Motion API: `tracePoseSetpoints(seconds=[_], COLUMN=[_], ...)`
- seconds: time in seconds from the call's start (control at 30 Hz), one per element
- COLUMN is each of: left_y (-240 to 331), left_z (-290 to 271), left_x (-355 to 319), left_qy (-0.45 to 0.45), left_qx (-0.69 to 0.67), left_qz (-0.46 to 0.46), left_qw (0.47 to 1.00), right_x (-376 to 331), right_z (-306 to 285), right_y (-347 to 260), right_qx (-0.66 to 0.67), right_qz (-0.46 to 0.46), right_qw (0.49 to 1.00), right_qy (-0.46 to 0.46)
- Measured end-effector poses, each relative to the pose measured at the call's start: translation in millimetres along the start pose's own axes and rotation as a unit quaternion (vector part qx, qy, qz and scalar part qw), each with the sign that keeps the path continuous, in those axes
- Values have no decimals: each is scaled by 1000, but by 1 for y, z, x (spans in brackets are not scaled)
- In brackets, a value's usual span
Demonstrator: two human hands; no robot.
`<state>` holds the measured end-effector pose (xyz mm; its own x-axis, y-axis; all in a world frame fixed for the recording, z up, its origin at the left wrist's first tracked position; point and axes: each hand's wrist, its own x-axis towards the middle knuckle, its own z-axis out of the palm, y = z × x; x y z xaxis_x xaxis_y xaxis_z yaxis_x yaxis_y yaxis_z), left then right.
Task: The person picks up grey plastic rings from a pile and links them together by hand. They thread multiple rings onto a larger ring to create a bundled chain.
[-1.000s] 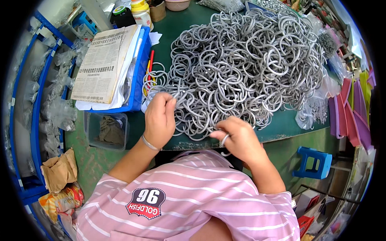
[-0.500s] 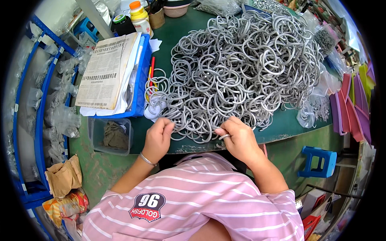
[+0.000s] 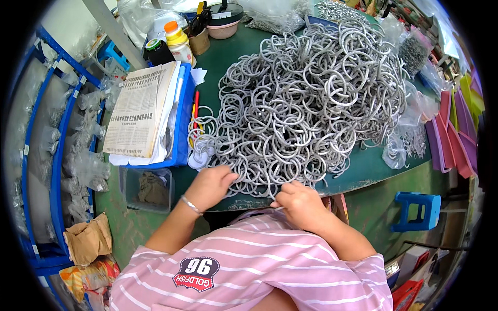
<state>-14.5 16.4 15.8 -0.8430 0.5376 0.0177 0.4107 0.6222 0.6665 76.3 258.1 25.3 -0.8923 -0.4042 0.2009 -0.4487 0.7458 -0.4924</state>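
A large heap of grey, C-shaped metal-looking rings [image 3: 306, 103] covers the middle of the green table. At the heap's near left edge is my left hand [image 3: 208, 187], thumb and fingers pinched together; what lies between them, if anything, is hidden. My right hand [image 3: 300, 205] is curled closed by the table's front edge. A short piece of a grey ring [image 3: 278, 208] sticks out of its fingers, and the rest is covered. Loose rings lie against the fingertips of both hands.
Left of the heap, a blue bin [image 3: 182, 111] carries newspapers [image 3: 136, 111]. A clear tub [image 3: 148, 191] with a brownish cloth sits below it. Bottles [image 3: 178, 44] and a pink bowl [image 3: 224, 30] stand at the back. A blue stool [image 3: 416, 211] is at the right.
My view has tilted, so the table sits lower in the picture. My hands have come slightly closer together, the right one moving left and nearer to me.
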Motion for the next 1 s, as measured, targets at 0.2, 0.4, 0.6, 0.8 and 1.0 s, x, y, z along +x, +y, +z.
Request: tracePoseSetpoints(seconds=[0.2,0.4,0.6,0.8,1.0], left_y=[-4,0,27,16,5], left_z=[-47,-13,28,21,27], left_x=[-13,-13,2,-2,-6], left_qy=[84,116,62,25,104], left_qx=[-481,-364,-35,41,21], left_qz=[-137,2,81,48,110], left_qw=[862,924,994,998,988], right_x=[10,26,29,40,43], right_z=[-19,-37,-12,6,-3], right_y=[-1,-7,-16,-16,-9], right_qx=[45,127,-50,-7,194], right_qz=[49,79,84,135,167], right_qw=[995,980,995,991,967], right_qy=[76,132,-7,10,6])
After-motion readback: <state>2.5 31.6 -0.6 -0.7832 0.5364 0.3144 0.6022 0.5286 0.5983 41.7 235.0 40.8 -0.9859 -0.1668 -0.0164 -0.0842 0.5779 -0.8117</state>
